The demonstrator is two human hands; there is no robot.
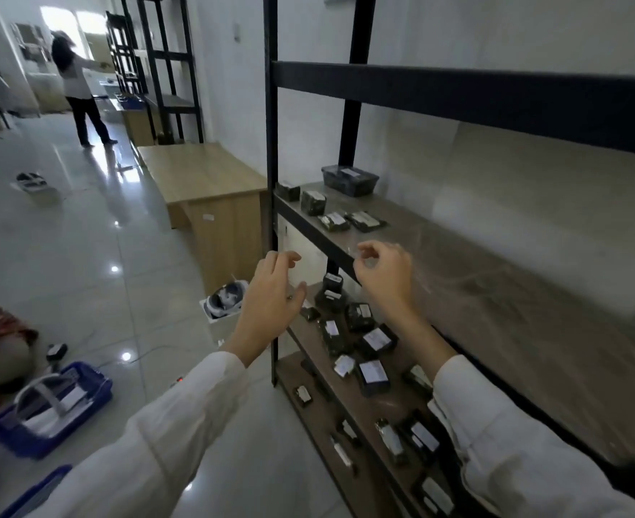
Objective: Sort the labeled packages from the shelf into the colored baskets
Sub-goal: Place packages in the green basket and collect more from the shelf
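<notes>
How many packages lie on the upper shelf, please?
5. All sit at its left end: one at the corner, one beside it, two flat ones, and a bigger one at the back.

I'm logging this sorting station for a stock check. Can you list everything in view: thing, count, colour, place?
Shelf rack: one, black frame with brown boards, right.
Labeled packages: about five on the upper board, many more on the lower boards, dark with white labels.
Blue basket: one, on the floor at lower left, holding white items; another blue edge shows at the bottom left corner.
Wooden desk: one, light wood, left of the rack.
White box: one, on the floor by the rack's foot.
Far shelving: black, along the back wall.
Another person: one, standing far left.
Left hand: empty, white sleeve.
Right hand: fingers curled; nothing visibly held, white sleeve.
</notes>
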